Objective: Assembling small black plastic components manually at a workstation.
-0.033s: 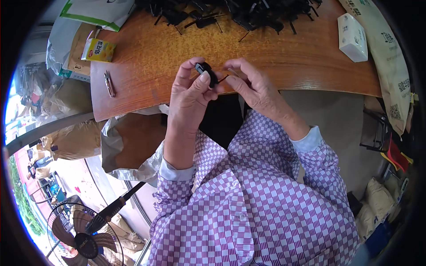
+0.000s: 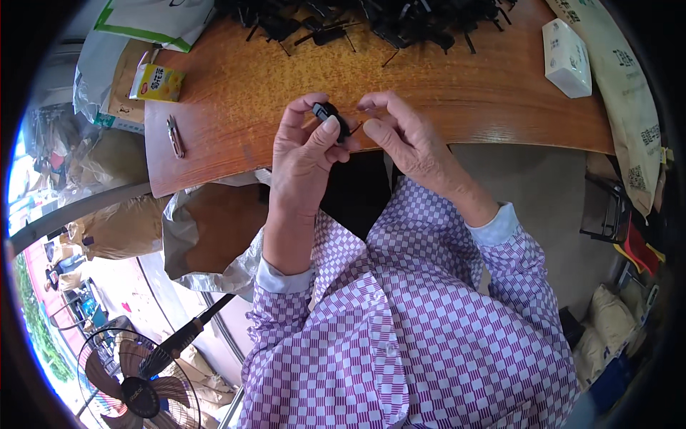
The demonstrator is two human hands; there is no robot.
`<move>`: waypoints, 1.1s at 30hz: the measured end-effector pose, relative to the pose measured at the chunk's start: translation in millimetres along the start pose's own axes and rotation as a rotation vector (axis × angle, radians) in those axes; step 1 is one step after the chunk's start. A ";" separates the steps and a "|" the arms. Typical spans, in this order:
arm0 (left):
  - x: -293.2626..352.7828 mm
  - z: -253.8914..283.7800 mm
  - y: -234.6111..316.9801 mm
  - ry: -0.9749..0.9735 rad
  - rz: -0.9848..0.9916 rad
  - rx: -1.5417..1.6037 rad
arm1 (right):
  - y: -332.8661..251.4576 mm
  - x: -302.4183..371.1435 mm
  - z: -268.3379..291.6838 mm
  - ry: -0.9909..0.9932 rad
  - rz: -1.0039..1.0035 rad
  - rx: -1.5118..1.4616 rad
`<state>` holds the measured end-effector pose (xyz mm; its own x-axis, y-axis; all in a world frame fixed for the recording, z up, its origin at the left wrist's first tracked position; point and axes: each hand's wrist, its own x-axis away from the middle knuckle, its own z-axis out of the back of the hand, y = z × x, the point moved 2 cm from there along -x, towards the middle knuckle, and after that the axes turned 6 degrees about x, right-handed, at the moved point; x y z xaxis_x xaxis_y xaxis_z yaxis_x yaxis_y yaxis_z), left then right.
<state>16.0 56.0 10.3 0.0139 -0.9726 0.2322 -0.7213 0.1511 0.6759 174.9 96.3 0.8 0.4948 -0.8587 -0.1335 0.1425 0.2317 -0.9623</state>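
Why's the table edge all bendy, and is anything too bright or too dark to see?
In the head view, the wooden table's edge probably bends extra because of the fisheye lens; in that head view, the outdoor area at far left is glaringly bright; also in the head view, the black piece in the left hand is too dark for fine detail.
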 end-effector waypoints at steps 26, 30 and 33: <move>15.0 6.2 25.8 0.236 -0.557 -1.254 | -19.0 -25.5 -59.3 -0.110 0.028 0.012; 17.4 9.3 24.5 0.235 -0.617 -1.302 | -18.4 -24.6 -58.3 -0.101 0.042 -0.029; 20.3 7.2 23.8 0.225 -0.585 -1.116 | -25.1 -24.6 -49.0 -0.141 0.015 -0.131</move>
<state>-5.9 38.7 26.1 0.3257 -0.9094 -0.2587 0.4003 -0.1153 0.9091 117.2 89.2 16.7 0.6123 -0.7811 -0.1220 0.0262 0.1743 -0.9843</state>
